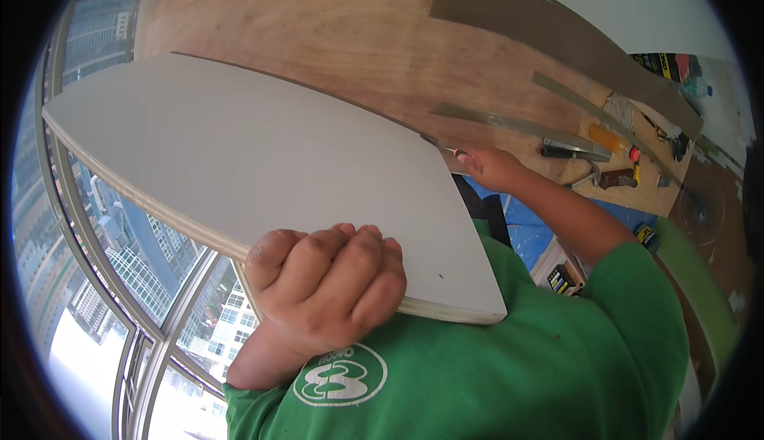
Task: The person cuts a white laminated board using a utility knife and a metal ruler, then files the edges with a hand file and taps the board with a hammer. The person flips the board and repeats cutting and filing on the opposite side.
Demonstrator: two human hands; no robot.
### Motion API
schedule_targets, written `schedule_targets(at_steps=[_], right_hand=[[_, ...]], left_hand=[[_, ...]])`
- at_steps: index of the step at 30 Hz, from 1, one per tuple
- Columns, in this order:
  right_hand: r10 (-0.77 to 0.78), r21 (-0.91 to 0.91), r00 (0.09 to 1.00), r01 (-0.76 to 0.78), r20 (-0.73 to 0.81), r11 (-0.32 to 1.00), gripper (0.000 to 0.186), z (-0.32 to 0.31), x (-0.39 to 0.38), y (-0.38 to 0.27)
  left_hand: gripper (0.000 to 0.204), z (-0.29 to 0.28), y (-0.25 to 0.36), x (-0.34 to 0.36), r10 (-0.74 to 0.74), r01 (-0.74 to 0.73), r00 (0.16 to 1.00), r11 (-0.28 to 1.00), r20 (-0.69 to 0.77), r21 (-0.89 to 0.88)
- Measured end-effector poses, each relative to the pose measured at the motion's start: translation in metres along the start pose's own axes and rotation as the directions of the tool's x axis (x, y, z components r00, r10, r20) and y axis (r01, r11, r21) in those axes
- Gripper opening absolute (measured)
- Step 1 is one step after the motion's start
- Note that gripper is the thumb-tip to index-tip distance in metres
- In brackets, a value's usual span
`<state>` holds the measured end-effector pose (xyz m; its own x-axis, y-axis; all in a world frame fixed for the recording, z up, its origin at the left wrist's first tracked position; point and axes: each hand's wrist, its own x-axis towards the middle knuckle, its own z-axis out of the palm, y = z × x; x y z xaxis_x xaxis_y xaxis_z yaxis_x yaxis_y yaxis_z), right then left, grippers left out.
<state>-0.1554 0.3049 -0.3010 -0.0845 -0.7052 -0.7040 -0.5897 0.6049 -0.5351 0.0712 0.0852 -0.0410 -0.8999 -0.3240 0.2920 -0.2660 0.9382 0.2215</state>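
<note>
A large white-faced board (pixel 263 146) with a pale layered edge lies tilted across my front, spanning from the window side to my chest. My left hand (pixel 330 281) is closed over its near edge, knuckles up, the fingertips curled onto the white face. At the board's far right corner, my right hand (pixel 493 169) is closed round a small hand tool (pixel 454 151). The tool has a dark flat tip, which lies against the board's far edge, where a thin dark strip shows. Most of its handle is hidden in my fist, so I cannot tell its exact kind.
Behind the board is a wooden work table (pixel 342 34) with brown strips (pixel 509 126) and a wide brown sheet (pixel 541 22). Tools, including a black-handled one (pixel 573 153), and an orange bottle (pixel 611 140) lie at its right. Tall windows (pixel 151 241) border the left. Blue sheeting (pixel 525 229) lies below.
</note>
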Motion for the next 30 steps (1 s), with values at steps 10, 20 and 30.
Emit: schedule_targets(at_steps=[10,20,30], right_hand=[[0.087,-0.082,0.996,-0.085,0.023,0.993,0.043,0.003,-0.024,0.035],[0.238,0.463,0.966,-0.256,0.099,0.848,0.031,-0.038,-0.049,0.014],[0.037,0.849,0.999,-0.053,0.039,0.525,0.035,-0.106,-0.028,-0.056]], left_hand=[[0.018,-0.008,0.002,0.000,-0.027,0.028,0.999,0.999,0.033,-0.022],[0.031,-0.018,0.001,0.010,-0.003,0.012,0.993,0.997,0.121,-0.070],[0.043,-0.034,0.004,0.023,0.005,0.023,0.978,0.991,0.207,-0.133]])
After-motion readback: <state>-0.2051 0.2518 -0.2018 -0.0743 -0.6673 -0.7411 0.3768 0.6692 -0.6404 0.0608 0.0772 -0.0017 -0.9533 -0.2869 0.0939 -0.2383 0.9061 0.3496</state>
